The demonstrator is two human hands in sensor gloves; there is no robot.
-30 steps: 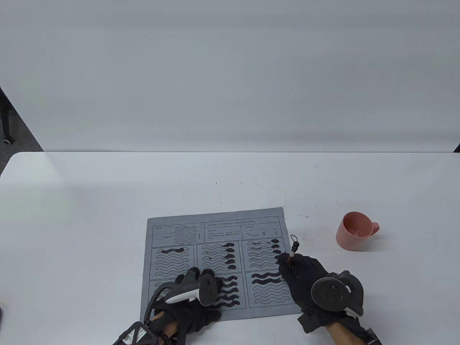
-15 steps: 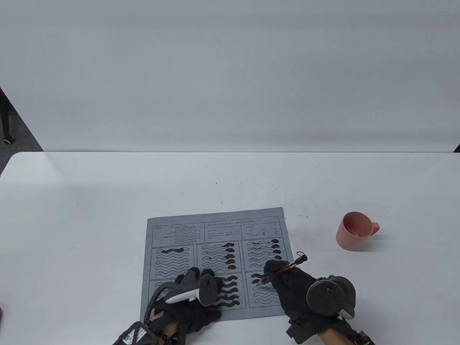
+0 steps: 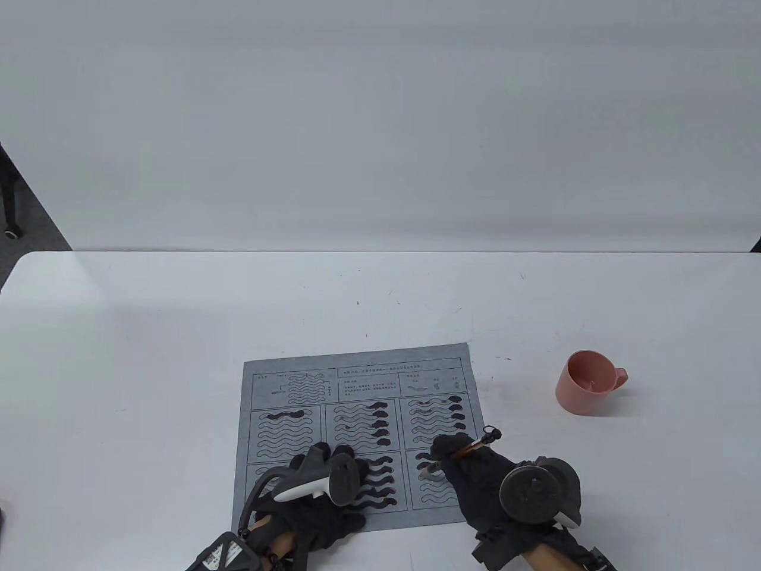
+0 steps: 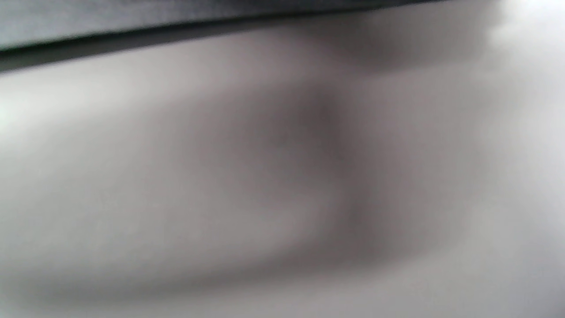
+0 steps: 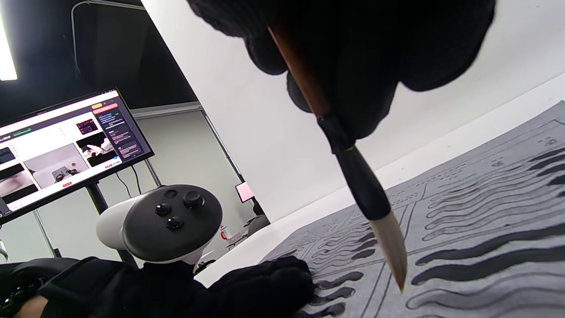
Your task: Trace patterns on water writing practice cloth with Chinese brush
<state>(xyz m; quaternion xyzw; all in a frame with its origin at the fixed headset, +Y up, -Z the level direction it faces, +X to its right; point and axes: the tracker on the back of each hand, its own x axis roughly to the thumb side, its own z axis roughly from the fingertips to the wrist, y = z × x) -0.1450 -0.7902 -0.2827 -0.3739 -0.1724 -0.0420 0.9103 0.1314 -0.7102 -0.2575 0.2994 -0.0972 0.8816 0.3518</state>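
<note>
The grey practice cloth [image 3: 357, 434], printed with wavy-line panels and small characters too fine to be read, is laid flat near the table's [image 3: 178, 333] front edge. The brush [image 5: 353, 176] is gripped by the right hand [image 3: 493, 482], tilted; only in the right wrist view is its pale tip seen at the cloth's lower right panel, contact unclear. The left hand [image 3: 315, 493] is rested on the cloth's lower middle, its finger spread undeterminable, and a pink cup [image 3: 585, 382] is set well apart to the right.

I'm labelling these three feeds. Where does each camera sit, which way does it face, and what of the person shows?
Table view: high in front, looking down at the table, cloth and pink cup; both gloved hands enter from below.
Left wrist view: blurred grey, nothing identifiable.
Right wrist view: on the right wrist, low, facing along the cloth; right hand holds the brush, left hand rests on the cloth.
Shared by table and right wrist views: cloth, brush, left hand, right hand.
</note>
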